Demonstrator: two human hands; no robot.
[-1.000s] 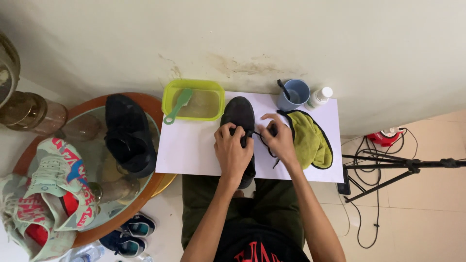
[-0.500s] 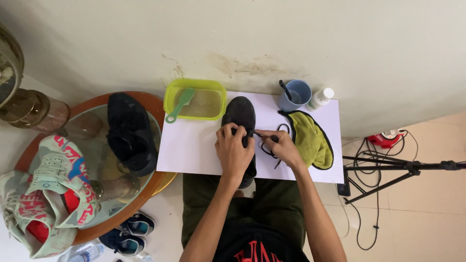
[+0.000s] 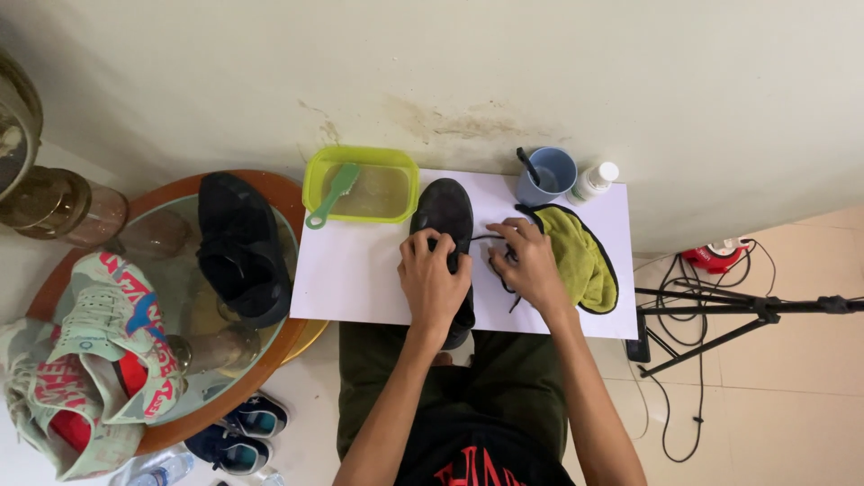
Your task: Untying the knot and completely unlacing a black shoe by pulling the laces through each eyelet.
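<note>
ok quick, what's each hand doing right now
Left hand: closed over the black shoe, pressing it down.
Right hand: fingers pinched on the black shoelace.

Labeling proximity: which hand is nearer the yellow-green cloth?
Right. The right hand lies at the yellow-green cloth's left edge; the left hand rests on the black shoe, farther left.

Glowing soft and even, daylight spreading from the right, brightening the white sheet (image 3: 360,279) without glare. Casting only faint shadows under the left hand (image 3: 436,281) and right hand (image 3: 526,263). Staying sharp at centre, bending and stretching toward the edges, softening slightly at the corners.
</note>
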